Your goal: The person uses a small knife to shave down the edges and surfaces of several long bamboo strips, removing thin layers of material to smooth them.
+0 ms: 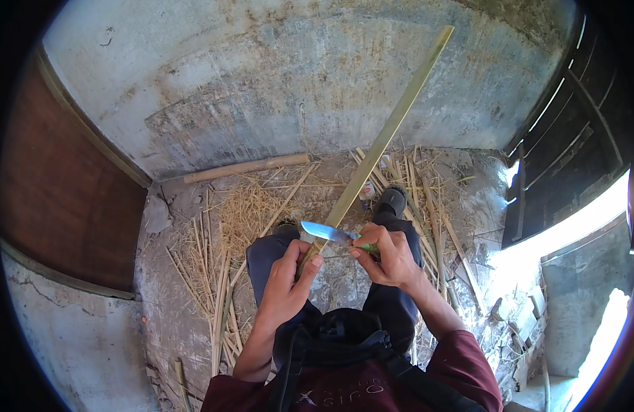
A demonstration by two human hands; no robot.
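Observation:
A long, flat greenish-yellow bamboo strip (389, 132) slants up and away to the right, its far end high against the wall. Around its near end my left hand (289, 275) is closed, thumb along the strip. My right hand (387, 254) grips a knife by its green handle. The knife blade (325, 231) points left and lies across the strip just beyond my left hand. Whether the edge bites into the bamboo cannot be made out. Both hands are above my lap, between my knees.
Pale shavings (251, 214) and several loose bamboo strips (440, 237) litter the floor around my feet. A round bamboo pole (248, 167) lies along the wall base. A brown door panel (70, 178) stands left; dark wooden boards (564, 137) and rubble (519, 319) are at right.

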